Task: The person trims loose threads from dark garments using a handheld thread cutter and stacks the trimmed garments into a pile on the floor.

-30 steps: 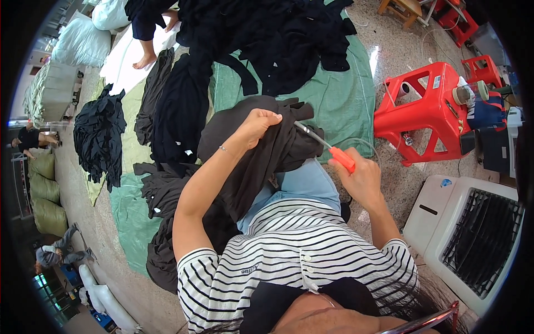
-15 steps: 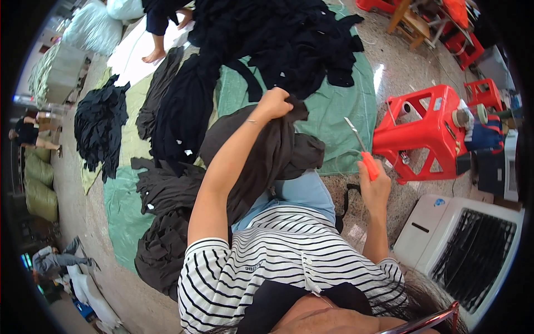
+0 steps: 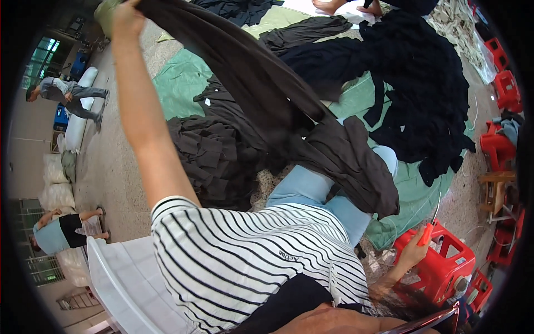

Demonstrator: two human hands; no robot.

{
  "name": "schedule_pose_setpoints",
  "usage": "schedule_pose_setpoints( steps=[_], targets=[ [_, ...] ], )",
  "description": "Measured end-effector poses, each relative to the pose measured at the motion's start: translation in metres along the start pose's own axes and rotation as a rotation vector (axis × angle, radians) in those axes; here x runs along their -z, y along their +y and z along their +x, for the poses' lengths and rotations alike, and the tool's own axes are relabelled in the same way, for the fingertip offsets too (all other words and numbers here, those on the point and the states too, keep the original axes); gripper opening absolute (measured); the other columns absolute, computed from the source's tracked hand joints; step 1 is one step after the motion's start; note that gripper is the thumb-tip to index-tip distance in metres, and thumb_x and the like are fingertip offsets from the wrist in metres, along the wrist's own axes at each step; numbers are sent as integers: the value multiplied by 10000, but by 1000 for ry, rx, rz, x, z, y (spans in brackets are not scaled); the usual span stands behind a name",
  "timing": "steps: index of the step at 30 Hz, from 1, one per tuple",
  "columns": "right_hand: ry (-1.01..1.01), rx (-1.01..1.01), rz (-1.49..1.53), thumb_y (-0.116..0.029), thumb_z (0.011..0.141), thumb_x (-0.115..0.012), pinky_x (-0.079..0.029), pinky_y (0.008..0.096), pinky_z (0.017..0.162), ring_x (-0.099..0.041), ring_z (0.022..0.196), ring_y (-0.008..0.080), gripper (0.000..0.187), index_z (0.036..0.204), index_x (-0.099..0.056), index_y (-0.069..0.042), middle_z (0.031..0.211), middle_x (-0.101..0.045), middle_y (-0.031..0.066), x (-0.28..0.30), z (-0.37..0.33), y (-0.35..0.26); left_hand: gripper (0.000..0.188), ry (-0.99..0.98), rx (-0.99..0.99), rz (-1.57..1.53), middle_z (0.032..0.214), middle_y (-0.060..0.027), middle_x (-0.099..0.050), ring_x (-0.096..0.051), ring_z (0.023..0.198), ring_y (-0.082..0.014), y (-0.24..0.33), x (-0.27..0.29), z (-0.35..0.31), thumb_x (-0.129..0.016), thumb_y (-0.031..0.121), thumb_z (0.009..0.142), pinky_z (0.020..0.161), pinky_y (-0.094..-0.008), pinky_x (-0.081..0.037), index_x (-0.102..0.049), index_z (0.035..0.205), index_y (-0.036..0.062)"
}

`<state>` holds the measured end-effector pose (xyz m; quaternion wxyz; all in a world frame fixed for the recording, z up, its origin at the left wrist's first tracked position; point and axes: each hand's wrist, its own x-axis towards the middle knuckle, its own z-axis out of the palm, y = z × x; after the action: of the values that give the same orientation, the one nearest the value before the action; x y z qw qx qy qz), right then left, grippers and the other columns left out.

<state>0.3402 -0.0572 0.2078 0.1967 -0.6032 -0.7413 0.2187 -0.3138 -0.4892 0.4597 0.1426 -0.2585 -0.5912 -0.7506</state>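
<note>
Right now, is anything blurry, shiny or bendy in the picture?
In the head view, the lens tips the person in grey sideways near the dark rim; same view, the dark brown cloth by the left hand is smeared at its loose edge, probably from moving; also in that view, the window at upper left glows bright.

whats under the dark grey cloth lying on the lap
Light blue trousers show past the edges of the dark grey cloth; whatever else lies directly beneath its folds is covered and cannot be seen.
</note>
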Motion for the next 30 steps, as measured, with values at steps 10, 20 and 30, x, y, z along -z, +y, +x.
schedule_pose_setpoints(
  steps=[10,20,30],
  targets=[
    [94,229,74,-260,957,-644,-508,380,773,-653,854,286,326,1184,-626,-27,933,-677,158,-11,4,-13,290,84,12,273,1142,-90,-645,-598,1071,-163,22,23,-36,-631,80,952,986,-290,-439,-612,1220,-31],
    [-79,-89,198,-311,893,-710,-504,373,686,-662,747,281,359,1135,-634,-56,832,-672,141,-66,14,22,261,-917,483,988,1000,-171,-695,-683,929,-340,-218,-13,-368,-691,105,840,820,-396,-530,-645,1090,49],
    [-716,-275,844,-79,794,-795,-438,323,994,-530,1205,212,945,1557,-239,-132,1425,-473,100,-106,-16,41,771,-1095,-241,560,1528,-134,-356,-349,1391,-338,-121,-263,-461,-807,197,701,1119,-604,-226,-503,1409,239]
  ],
)
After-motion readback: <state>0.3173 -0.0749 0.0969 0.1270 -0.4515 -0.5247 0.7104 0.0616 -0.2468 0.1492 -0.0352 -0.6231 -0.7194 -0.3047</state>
